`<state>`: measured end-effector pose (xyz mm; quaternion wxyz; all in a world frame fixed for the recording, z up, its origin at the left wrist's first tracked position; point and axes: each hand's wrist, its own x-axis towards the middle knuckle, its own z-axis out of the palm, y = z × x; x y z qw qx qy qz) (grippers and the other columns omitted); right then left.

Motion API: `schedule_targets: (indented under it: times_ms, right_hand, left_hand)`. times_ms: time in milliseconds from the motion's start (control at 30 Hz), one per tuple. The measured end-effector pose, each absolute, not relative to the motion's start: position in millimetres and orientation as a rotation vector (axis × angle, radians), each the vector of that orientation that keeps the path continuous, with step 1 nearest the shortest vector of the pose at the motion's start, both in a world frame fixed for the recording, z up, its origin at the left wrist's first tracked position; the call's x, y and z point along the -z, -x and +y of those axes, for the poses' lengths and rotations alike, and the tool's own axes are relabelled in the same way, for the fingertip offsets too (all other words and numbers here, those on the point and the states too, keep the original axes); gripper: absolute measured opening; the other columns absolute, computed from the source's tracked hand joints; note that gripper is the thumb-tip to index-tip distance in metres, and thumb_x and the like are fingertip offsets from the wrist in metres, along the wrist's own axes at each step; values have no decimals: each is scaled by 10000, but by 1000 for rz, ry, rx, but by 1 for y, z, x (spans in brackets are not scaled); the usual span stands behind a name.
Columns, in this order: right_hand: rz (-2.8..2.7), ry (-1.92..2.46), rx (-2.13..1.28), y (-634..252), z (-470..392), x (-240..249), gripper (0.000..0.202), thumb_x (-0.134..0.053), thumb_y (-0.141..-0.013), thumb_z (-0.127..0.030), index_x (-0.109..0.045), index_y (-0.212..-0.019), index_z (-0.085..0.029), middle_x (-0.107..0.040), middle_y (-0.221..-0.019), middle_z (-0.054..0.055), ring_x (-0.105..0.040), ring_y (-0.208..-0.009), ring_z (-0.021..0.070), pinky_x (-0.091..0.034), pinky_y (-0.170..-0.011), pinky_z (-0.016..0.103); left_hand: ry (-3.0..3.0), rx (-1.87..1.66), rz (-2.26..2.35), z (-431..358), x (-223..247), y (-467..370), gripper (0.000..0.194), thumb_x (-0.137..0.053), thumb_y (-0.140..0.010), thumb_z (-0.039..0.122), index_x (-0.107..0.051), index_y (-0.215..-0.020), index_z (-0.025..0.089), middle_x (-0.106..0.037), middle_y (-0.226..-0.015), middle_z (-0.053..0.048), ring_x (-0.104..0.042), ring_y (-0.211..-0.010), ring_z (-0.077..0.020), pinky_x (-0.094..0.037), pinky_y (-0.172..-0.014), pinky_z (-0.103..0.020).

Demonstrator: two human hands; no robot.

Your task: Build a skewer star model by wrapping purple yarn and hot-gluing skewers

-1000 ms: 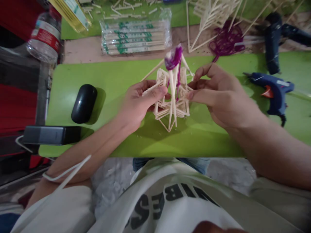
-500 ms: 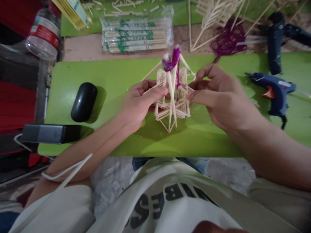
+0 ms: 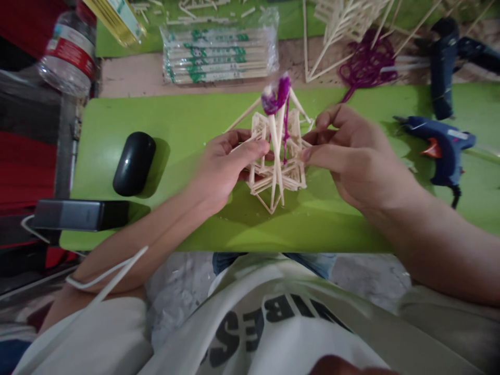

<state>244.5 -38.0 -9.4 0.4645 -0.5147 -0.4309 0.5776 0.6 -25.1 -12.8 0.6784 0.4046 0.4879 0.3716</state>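
Note:
A small framework of pale wooden sticks (image 3: 276,177) is held up over the green tabletop (image 3: 187,120). Purple yarn (image 3: 282,94) is wound round its top joint, and one strand hangs down inside. My left hand (image 3: 224,166) grips the left side, thumb in front and fingers behind. On the right side, my right hand (image 3: 351,151) pinches the sticks between thumb and forefinger. The far fingertips of both hands are partly hidden behind the frame.
A black mouse (image 3: 135,164) and a dark box-shaped device (image 3: 82,214) lie left. Packaged chopsticks (image 3: 221,57) lie behind. To the right is a blue glue gun (image 3: 441,140), with another dark glue gun (image 3: 441,67) beyond. Purple yarn pile (image 3: 367,62) and a larger stick structure (image 3: 347,23) sit at the back.
Almost nothing differs. The view has shifted very slightly, and both hands keep the same hold on the stick framework.

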Motion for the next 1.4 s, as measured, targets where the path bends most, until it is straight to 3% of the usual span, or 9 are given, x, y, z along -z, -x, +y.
schedule_targets:
  times_ms: [533,1100,1400]
  right_hand:
    - [-1067,1245,-1422,-243,-38,9,421,-896,-710,-100,-589,-939,-277,-631,-837,-27,-543,-751,152,-335,-628,333]
    - [-1044,1263,-1437,-243,-39,3,450,-892,-698,-105,-538,-926,-265,-644,-821,-42,-588,-751,136,-338,-671,337]
    - [-1038,1277,-1428,-241,-39,-1,461,-892,-700,-95,-518,-911,-261,-585,-825,-34,-503,-754,119,-324,-664,322]
  left_hand:
    - [-905,-846,1087,-27,17,0,286,-980,-1006,437,-801,-1065,221,-872,-1031,-59,-851,-826,-231,-636,-663,-352]
    - [-909,-856,1040,-28,14,0,322,-1008,-971,401,-789,-1092,199,-850,-964,-8,-782,-744,-140,-633,-643,-292]
    - [-926,-863,1054,-27,13,-3,349,-1007,-974,451,-785,-1061,196,-842,-938,-11,-767,-706,-138,-631,-628,-296]
